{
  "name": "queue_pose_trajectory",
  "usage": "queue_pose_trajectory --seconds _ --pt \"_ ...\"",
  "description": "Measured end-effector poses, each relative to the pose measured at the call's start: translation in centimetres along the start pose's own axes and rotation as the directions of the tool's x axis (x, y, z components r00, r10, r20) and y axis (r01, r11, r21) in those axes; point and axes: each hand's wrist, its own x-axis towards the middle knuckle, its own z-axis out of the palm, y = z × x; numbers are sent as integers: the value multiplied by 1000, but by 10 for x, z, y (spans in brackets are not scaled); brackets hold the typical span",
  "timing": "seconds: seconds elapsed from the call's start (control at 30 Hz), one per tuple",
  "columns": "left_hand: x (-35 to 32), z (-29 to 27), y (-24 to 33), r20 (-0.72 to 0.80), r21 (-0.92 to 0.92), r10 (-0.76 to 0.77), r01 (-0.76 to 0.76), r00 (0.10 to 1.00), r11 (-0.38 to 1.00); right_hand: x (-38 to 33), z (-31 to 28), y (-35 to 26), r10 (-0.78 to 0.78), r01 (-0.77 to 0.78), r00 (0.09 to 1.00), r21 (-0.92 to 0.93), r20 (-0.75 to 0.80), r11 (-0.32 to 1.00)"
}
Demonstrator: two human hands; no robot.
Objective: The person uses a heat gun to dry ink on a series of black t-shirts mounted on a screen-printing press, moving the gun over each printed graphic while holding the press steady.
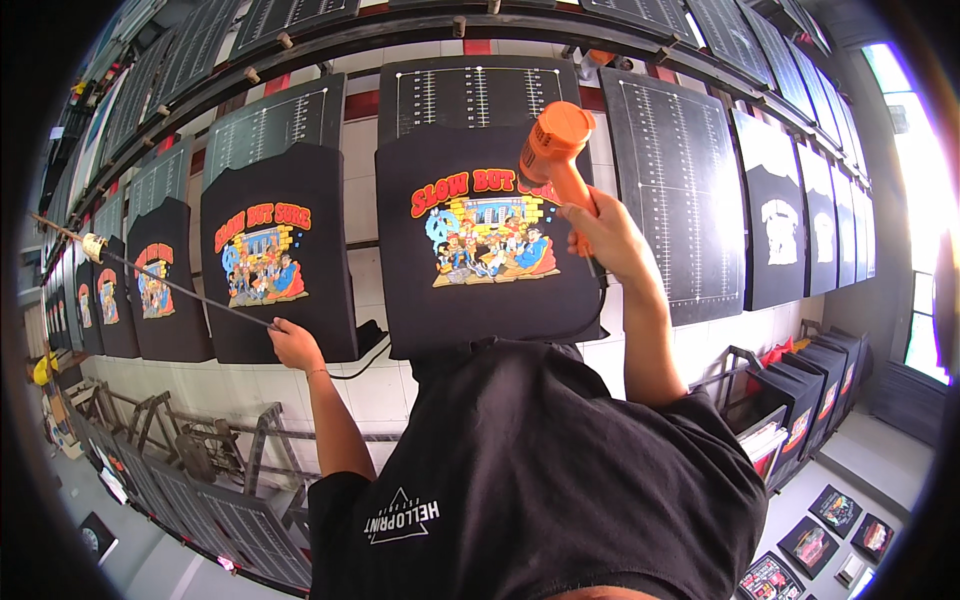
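My right hand is closed around the handle of an orange hair dryer. The dryer is above the upper right of a black T-shirt and hides part of its red lettering. That shirt lies on a dark ruled board and carries a colourful cartoon print. To the left, my left hand grips a taut dark cord, which runs up to a tan wrapped lump. Near that hand, another black T-shirt with the same print lies on its own board.
A bare ruled board stands right of the shirt before me. Beyond it, black shirts with white prints line the row. A metal rail crosses behind. Metal frames are at lower left, and more printed shirts sit at lower right.
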Motion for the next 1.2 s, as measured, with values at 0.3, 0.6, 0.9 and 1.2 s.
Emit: queue_pose_trajectory --seconds 0.3,0.6,0.9,1.2 --pt "2 6 -6 -38 -1 6 -6 999 1000 -2 -1 10 -22 23 998 19 -59 1000" --pt "0 3 -3 -38 -9 14 -14 999 1000 -9 -16 14 24 -21 998 63 -54 998" --pt "-1 -2 2 18 -1 -31 31 999 1000 -14 -18 17 29 -23 994 56 -105 998" --pt "1 1 -1 -5 -3 -9 9 1000 1000 -17 -18 25 17 -14 994 28 -110 1000"
